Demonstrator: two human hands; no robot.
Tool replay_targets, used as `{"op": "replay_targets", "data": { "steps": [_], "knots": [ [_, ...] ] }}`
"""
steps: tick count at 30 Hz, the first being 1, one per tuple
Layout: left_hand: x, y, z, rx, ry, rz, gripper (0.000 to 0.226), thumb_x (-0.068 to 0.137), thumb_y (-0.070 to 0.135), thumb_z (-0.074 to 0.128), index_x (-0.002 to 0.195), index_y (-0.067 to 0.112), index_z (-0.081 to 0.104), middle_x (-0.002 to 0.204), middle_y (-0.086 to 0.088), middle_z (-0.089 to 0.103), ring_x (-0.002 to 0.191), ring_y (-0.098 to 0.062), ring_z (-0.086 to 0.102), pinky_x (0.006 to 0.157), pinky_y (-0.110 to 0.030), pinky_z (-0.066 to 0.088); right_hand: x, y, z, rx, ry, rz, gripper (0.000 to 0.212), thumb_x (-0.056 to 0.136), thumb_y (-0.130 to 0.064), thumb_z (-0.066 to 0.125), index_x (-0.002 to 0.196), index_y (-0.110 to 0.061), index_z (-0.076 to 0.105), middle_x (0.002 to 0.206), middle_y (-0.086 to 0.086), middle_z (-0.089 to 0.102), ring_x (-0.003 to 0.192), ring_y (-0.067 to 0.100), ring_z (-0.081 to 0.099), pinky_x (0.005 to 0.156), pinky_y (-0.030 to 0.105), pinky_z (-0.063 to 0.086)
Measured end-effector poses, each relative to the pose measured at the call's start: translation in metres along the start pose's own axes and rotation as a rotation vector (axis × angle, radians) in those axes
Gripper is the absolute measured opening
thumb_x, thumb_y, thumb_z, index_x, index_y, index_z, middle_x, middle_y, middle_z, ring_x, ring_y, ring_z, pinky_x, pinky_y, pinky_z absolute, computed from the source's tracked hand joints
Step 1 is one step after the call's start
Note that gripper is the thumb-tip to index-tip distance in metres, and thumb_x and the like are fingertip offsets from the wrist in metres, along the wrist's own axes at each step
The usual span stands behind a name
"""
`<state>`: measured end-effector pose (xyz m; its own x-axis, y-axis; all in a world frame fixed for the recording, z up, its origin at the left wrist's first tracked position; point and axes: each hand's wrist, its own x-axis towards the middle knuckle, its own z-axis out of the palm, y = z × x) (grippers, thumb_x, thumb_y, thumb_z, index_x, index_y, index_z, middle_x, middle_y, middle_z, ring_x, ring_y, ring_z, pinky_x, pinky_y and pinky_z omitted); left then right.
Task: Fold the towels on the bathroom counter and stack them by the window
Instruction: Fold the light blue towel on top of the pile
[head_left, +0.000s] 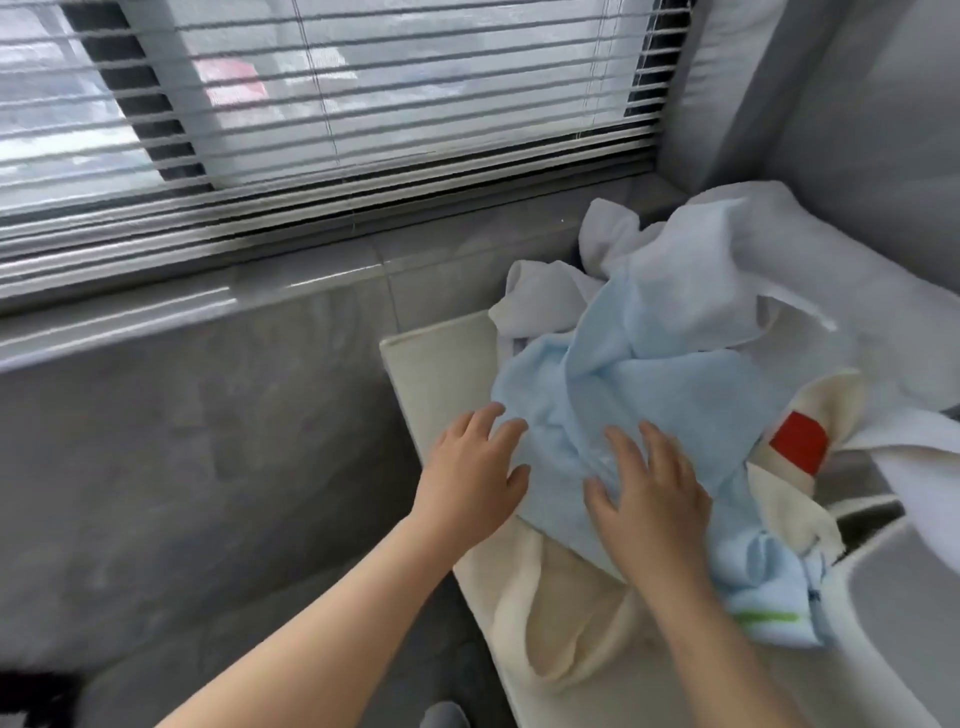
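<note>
The left hand (475, 467) lies flat with fingers spread and relaxed, gripping nothing, its fingertips on the left edge of a crumpled light blue terry towel (649, 374). The right hand (649, 499) rests just beside it, also released and splayed, its palm pressing the towel's near middle.

The blue towel sits on top of the heap on the white bathroom counter (441, 364), below the window. Its near right corner, marked with a green stripe (769, 618), droops toward the rim of the white sink basin (883, 597). Under it spreads a cream towel (571, 613) with a red rectangular patch (797, 441). Its near edge lies rumpled on the counter. Rumpled white towels (701, 270) pile up behind, against the grey wall.

A strip of counter surface shows between the heap and the counter's left edge. Beyond it runs the grey tiled window ledge (311, 291), under the slatted window blind (311, 104).
</note>
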<state>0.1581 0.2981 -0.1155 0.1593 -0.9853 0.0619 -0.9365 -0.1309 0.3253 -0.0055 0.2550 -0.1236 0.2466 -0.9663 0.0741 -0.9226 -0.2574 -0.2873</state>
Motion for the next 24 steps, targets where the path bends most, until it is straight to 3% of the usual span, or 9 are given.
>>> {"op": "replay_targets", "data": {
  "steps": [2,4,8,12,15,18,21,24],
  "knots": [
    [0.008,0.005,0.003,-0.057,-0.006,0.014,0.048,0.094,0.035,0.048,0.14,0.027,0.035,0.153,0.001,0.024,0.138,-0.022,0.026,0.106,-0.033,0.031,0.004,0.01,0.004,0.043,-0.07,0.013,0.057,0.09,-0.036,0.054,0.143,-0.025,0.035,0.147,0.005,0.036,0.128,0.03,0.04,0.1,0.042,0.036],
    [0.016,0.01,0.004,-0.067,-0.032,0.056,0.051,0.095,0.034,0.048,0.142,0.027,0.03,0.153,0.001,0.022,0.137,-0.022,0.025,0.106,-0.031,0.03,0.007,0.014,0.003,0.131,-0.067,0.043,0.06,0.091,-0.033,0.054,0.145,-0.023,0.031,0.137,0.008,0.047,0.121,0.029,0.046,0.096,0.039,0.04],
    [0.035,0.014,0.002,-0.039,-0.087,0.131,0.067,0.092,0.032,0.052,0.148,0.03,0.015,0.155,0.001,0.014,0.14,-0.021,0.018,0.108,-0.034,0.03,0.011,0.005,-0.003,0.311,-0.124,0.089,0.036,0.093,-0.035,0.049,0.128,-0.028,0.051,0.118,0.003,0.059,0.108,0.023,0.055,0.082,0.034,0.046],
    [0.05,0.019,0.004,-0.034,-0.198,0.256,0.078,0.089,0.022,0.053,0.149,0.035,0.005,0.157,0.001,0.001,0.143,-0.021,0.007,0.113,-0.039,0.02,0.001,-0.002,-0.002,0.359,-0.097,0.052,0.025,0.091,-0.037,0.053,0.114,-0.03,0.063,0.102,-0.001,0.064,0.099,0.02,0.058,0.075,0.031,0.044],
    [0.053,0.012,0.012,-0.009,-0.217,0.262,0.063,0.089,0.027,0.054,0.145,0.036,0.026,0.157,0.001,0.001,0.143,-0.02,0.004,0.113,-0.04,0.02,-0.003,0.0,0.002,0.364,-0.06,0.036,0.015,0.09,-0.033,0.055,0.097,-0.027,0.067,0.089,-0.003,0.061,0.09,0.019,0.058,0.068,0.032,0.042],
    [0.048,0.004,0.019,-0.077,-0.182,0.247,0.037,0.089,0.021,0.054,0.126,0.021,0.053,0.153,0.0,0.02,0.141,-0.02,0.018,0.105,-0.032,0.029,-0.006,0.001,0.005,0.378,-0.041,0.015,0.027,0.084,-0.041,0.048,0.09,-0.024,0.068,0.083,-0.001,0.061,0.082,0.022,0.058,0.066,0.037,0.046],
    [0.043,0.004,0.021,-0.318,-0.101,0.185,0.026,0.085,0.004,0.052,0.109,0.007,0.058,0.121,-0.004,0.05,0.113,-0.026,0.048,0.078,-0.021,0.033,-0.008,0.001,0.007,0.392,0.045,-0.017,0.034,0.077,-0.045,0.046,0.085,-0.02,0.068,0.077,0.0,0.062,0.074,0.023,0.059,0.06,0.037,0.048],
    [0.038,0.011,0.013,-0.515,0.007,0.043,0.024,0.086,0.0,0.048,0.106,0.009,0.058,0.098,0.006,0.053,0.089,-0.013,0.052,0.069,-0.015,0.031,-0.008,-0.001,0.009,0.377,0.228,-0.093,0.036,0.073,-0.043,0.05,0.093,-0.018,0.066,0.081,0.001,0.064,0.074,0.025,0.061,0.063,0.038,0.052]
  ]
}}
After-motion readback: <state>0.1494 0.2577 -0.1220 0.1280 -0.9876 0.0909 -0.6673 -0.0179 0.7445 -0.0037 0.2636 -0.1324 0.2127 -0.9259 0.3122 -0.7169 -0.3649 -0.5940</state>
